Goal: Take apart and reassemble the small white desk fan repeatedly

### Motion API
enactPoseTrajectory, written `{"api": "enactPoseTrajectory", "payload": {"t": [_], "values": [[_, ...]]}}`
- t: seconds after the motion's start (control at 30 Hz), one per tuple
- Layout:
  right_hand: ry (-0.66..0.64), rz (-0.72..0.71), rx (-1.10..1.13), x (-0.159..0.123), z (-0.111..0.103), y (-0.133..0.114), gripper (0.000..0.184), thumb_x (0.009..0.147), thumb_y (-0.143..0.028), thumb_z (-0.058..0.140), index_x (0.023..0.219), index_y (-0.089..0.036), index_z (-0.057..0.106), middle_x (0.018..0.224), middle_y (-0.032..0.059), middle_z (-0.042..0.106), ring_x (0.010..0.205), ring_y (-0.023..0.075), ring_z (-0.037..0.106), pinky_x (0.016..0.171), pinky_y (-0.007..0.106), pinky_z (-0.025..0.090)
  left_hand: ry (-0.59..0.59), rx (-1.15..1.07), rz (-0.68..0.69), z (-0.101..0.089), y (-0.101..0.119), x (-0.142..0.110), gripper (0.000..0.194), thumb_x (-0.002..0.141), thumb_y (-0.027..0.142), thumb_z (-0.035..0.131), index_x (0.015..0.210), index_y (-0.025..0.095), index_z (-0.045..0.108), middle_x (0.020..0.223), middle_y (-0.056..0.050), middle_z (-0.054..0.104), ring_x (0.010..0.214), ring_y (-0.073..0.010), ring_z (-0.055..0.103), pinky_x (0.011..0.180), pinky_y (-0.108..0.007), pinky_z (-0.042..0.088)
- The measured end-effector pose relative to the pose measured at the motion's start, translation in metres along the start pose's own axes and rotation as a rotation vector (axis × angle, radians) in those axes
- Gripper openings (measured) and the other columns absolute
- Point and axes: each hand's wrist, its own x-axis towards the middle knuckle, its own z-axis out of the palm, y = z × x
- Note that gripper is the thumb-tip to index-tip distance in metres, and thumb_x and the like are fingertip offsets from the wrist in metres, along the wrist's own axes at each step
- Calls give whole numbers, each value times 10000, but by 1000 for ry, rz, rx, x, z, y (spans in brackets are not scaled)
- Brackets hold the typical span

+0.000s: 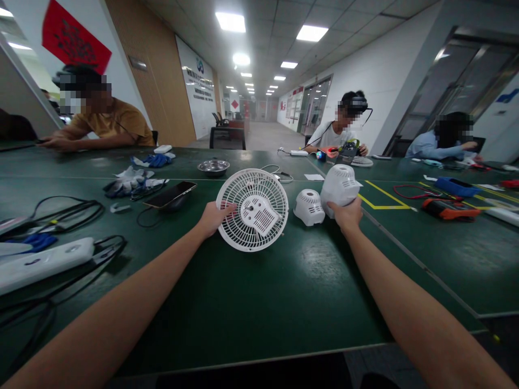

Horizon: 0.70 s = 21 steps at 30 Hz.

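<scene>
My left hand grips the left rim of a round white fan grille, its thumb laid over the slats. The grille is held tilted up, with its vented hub facing me. At the right, my right hand is closed around the lower part of a white plastic fan motor cover with slots near its top. A smaller white motor cover stands on the green table between the grille and that hand. The fingers behind the grille and the held cover are hidden.
On the left lie a phone, gloves, a white power strip and black cables. A metal bowl sits behind the grille. An orange-black multimeter rests at the right. Several people sit around the green table.
</scene>
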Motion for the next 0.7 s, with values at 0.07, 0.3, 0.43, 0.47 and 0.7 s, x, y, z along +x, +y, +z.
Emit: {"api": "enactPoseTrajectory", "payload": {"t": [0.07, 0.3, 0.43, 0.47, 0.7], "values": [[7, -6, -5, -2, 0, -3, 765, 543, -464, 847, 1180, -218, 502, 1204, 159, 667, 1149, 368, 631, 1010, 502, 454, -7, -2, 0, 0, 0, 0, 296, 760, 305, 827, 965, 121, 721, 895, -97, 777, 809, -252, 749, 807, -440, 612], [141, -111, 97, -11, -11, -28, 710, 599, -509, 820, 1166, -202, 523, 1137, 134, 698, 1033, 313, 666, 954, 433, 473, -14, 15, -7, -1, 2, 1, 268, 769, 295, 819, 954, 128, 719, 889, -90, 773, 791, -234, 743, 801, -422, 605], [150, -234, 213, -21, -22, -48, 715, 660, -517, 797, 1220, -191, 494, 1104, 123, 717, 985, 281, 692, 896, 385, 493, -25, 11, -40, 1, 9, -4, 270, 773, 295, 815, 972, 137, 723, 913, -95, 776, 799, -238, 744, 783, -412, 604], [140, -247, 224, -24, -23, -52, 713, 660, -517, 800, 1214, -186, 497, 1091, 121, 721, 975, 282, 697, 887, 384, 497, -22, 9, -41, 2, 11, -5, 263, 773, 291, 815, 965, 135, 726, 905, -94, 776, 789, -232, 741, 779, -405, 602], [-2, -277, 132, -54, -12, -66, 719, 653, -587, 789, 1199, -206, 517, 1104, 124, 733, 993, 324, 703, 864, 415, 518, -9, 21, 1, 2, 7, -4, 268, 758, 306, 825, 935, 130, 729, 854, -85, 769, 750, -219, 723, 758, -387, 592]]}}
